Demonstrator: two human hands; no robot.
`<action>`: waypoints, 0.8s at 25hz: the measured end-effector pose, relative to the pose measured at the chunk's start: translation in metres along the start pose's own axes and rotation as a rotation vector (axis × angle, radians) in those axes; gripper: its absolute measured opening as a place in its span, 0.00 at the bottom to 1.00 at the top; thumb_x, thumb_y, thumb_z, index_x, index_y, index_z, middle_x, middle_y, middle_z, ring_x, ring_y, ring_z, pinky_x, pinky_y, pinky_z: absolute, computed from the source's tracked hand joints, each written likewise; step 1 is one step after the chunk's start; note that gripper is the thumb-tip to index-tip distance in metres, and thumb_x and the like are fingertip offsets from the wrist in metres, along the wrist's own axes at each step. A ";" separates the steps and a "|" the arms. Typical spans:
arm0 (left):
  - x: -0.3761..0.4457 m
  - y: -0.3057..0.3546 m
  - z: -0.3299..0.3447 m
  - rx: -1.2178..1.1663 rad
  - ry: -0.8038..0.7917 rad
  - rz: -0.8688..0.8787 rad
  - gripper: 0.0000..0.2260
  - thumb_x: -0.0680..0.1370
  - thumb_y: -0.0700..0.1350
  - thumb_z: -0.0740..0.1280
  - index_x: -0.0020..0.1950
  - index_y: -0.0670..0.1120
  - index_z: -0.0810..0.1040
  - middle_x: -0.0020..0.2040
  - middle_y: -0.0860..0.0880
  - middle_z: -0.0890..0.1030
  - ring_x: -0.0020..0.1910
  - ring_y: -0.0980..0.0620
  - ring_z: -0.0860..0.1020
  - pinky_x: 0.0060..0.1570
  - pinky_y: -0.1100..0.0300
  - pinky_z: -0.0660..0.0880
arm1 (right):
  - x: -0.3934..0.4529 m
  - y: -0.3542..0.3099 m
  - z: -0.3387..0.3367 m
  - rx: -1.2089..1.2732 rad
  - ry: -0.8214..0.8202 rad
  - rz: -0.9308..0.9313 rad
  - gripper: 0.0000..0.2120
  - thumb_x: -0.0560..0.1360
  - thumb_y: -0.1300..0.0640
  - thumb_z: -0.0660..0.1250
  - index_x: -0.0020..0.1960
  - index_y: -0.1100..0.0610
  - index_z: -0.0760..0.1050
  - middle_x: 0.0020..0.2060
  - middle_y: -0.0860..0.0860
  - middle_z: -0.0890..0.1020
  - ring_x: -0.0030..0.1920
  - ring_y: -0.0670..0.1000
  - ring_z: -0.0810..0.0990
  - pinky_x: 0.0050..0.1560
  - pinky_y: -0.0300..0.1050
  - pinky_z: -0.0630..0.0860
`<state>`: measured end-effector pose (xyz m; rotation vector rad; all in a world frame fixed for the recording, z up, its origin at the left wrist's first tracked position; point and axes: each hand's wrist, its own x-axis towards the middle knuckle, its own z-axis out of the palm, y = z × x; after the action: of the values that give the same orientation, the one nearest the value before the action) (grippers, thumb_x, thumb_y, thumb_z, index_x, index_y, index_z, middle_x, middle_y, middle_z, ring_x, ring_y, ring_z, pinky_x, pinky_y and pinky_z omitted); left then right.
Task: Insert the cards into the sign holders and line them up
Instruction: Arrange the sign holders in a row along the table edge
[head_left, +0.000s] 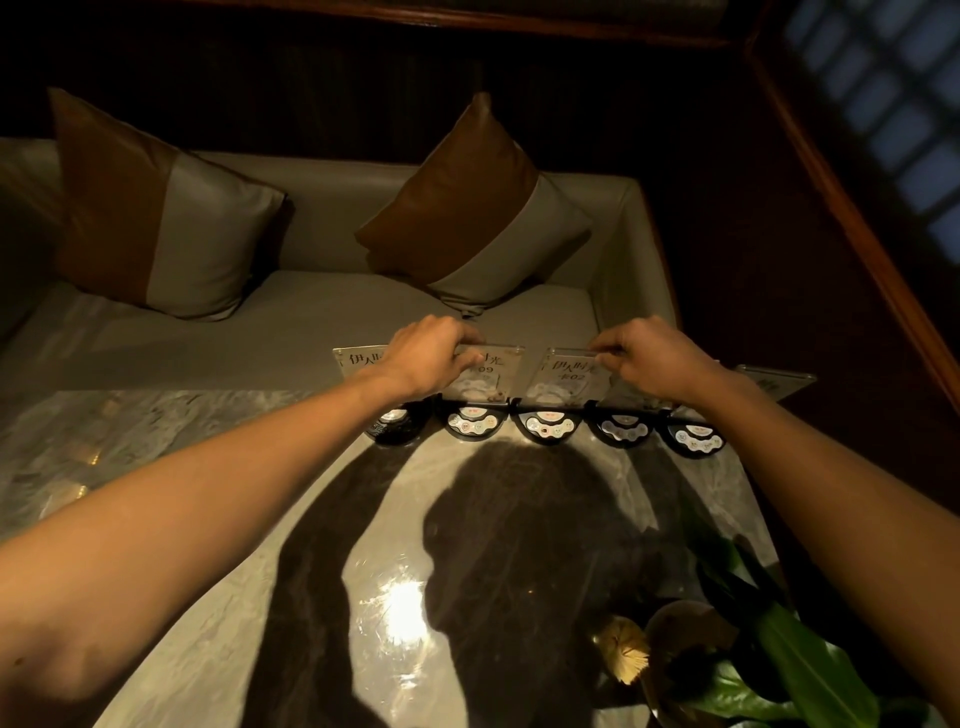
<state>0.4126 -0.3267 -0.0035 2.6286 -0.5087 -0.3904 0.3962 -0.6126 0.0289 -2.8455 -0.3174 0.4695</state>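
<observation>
Several sign holders with black half-round bases (545, 427) stand in a row along the far edge of the marble table (208, 467). Clear cards rise from them. My left hand (431, 358) pinches the top edge of the card marked 09 (491, 371), second from the left. My right hand (649, 358) pinches the top edge of the card marked 02 (571, 376), in the middle of the row. The leftmost card (358, 361) and the rightmost card (774, 382) show partly behind my wrists. The fourth holder's card is hidden by my right hand.
A grey sofa (322, 312) with two brown-and-grey cushions (156, 218) stands just beyond the table's far edge. A plant with green leaves (789, 649) and a pale flower (628, 654) sits at the near right. Dark wood wall (810, 218) to the right.
</observation>
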 end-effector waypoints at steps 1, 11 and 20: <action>-0.001 0.001 -0.003 0.008 -0.028 0.006 0.18 0.79 0.52 0.69 0.68 0.51 0.77 0.63 0.50 0.83 0.60 0.49 0.81 0.60 0.47 0.77 | 0.000 -0.001 0.000 0.000 -0.003 0.006 0.15 0.81 0.57 0.66 0.66 0.55 0.79 0.59 0.54 0.84 0.59 0.53 0.82 0.60 0.52 0.78; -0.012 -0.045 -0.048 0.304 -0.246 -0.104 0.16 0.70 0.41 0.76 0.57 0.47 0.82 0.53 0.45 0.85 0.52 0.44 0.82 0.50 0.52 0.78 | -0.004 0.001 0.006 0.000 -0.043 0.019 0.19 0.80 0.56 0.67 0.70 0.55 0.74 0.60 0.54 0.83 0.55 0.50 0.81 0.52 0.44 0.77; -0.022 -0.051 -0.043 0.198 -0.106 -0.053 0.13 0.74 0.35 0.68 0.53 0.47 0.85 0.51 0.43 0.85 0.53 0.42 0.82 0.47 0.56 0.74 | -0.008 0.007 0.007 0.013 -0.045 0.046 0.16 0.80 0.56 0.66 0.68 0.54 0.75 0.58 0.54 0.83 0.50 0.49 0.80 0.48 0.44 0.77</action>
<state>0.4225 -0.2598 0.0146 2.8286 -0.5375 -0.5230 0.3875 -0.6203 0.0227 -2.8385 -0.2563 0.5430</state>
